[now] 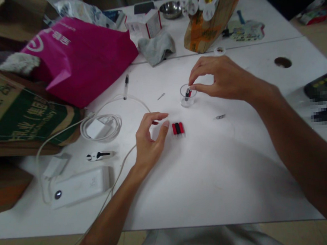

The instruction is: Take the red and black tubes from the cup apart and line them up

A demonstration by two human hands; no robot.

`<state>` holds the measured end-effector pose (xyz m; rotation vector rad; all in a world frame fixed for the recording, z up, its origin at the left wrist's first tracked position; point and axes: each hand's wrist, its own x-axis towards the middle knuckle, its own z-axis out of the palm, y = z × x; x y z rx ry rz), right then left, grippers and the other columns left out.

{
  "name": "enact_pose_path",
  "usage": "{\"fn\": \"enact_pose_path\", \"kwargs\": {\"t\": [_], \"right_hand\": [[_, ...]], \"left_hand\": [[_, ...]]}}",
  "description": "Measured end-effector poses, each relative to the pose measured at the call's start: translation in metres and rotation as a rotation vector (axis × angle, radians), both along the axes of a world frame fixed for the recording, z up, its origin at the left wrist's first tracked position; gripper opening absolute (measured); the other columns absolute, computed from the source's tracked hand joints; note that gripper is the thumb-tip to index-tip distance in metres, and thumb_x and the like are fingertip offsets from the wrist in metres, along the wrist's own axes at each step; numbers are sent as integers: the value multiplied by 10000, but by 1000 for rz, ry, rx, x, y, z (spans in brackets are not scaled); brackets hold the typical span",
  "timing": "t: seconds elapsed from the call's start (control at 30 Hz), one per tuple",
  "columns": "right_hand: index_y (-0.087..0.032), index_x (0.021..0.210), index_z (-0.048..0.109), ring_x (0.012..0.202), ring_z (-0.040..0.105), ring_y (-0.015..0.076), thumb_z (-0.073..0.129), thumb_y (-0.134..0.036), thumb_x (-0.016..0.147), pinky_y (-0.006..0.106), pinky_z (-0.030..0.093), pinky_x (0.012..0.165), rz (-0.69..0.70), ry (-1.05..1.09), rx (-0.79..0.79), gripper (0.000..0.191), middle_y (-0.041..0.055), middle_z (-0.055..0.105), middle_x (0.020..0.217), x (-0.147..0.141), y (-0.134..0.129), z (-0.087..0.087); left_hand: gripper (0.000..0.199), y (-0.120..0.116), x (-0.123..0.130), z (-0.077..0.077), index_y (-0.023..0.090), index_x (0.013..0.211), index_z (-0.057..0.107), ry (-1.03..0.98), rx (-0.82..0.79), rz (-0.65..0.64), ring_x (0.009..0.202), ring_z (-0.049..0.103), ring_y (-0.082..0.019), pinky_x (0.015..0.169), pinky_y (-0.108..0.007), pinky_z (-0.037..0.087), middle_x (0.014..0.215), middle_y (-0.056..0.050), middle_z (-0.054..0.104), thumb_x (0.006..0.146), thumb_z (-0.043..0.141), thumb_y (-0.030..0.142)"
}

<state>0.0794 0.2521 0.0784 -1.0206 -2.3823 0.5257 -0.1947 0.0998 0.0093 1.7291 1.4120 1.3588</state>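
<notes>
My right hand is over a small clear cup, thumb and index finger pinched at its rim. At those fingertips is the upper end of a small black-sleeved piece, which stands inside the cup with something red beside it. My left hand is held with thumb and fingers apart, nothing between them. Just right of its thumb, a row of small red and black sleeved pieces with pale ends lies on the white table. A small metallic piece lies below my right wrist, and a thin one left of the cup.
On the left are wire cutters, a white power bank, a coiled white cable and a pen. Behind stand a magenta bag, a grey cloth, a white box and a metal bowl.
</notes>
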Motion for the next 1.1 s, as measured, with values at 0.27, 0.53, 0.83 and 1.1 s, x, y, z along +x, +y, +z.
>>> {"fn": "enact_pose_path", "kwargs": {"t": [0.27,0.53,0.83,1.1], "right_hand": [[-483,1085,881,1199,750,421,768,-587,978,626,597,992,4,17,8,186,38,875,1196,-1,1,-3],[-440,1072,874,1192,750,434,795,-586,973,636,589,1021,11,24,16,193,71,878,1196,-1,4,-7],[-449,1104,873,1193,742,450,773,-604,975,658,584,1020,11,17,9,225,77,879,1144,-2,4,-8],[-435,1053,857,1205,750,432,761,-573,991,635,581,1015,11,25,17,179,62,873,1204,0,6,-9]], "left_hand": [[201,0,0,0,258,1215,798,-14,3,-13,1174,750,-246,1022,-420,587,1218,-81,805,1113,786,430],[209,0,0,2,265,1207,797,-5,0,-6,1170,751,-250,1022,-423,594,1209,-79,808,1111,785,450],[228,0,1,2,270,1208,798,4,-1,1,1170,754,-257,1021,-432,600,1212,-81,808,1109,785,476],[218,0,0,1,270,1216,796,8,2,-6,1175,752,-254,1025,-428,597,1216,-82,808,1114,779,462]]}}
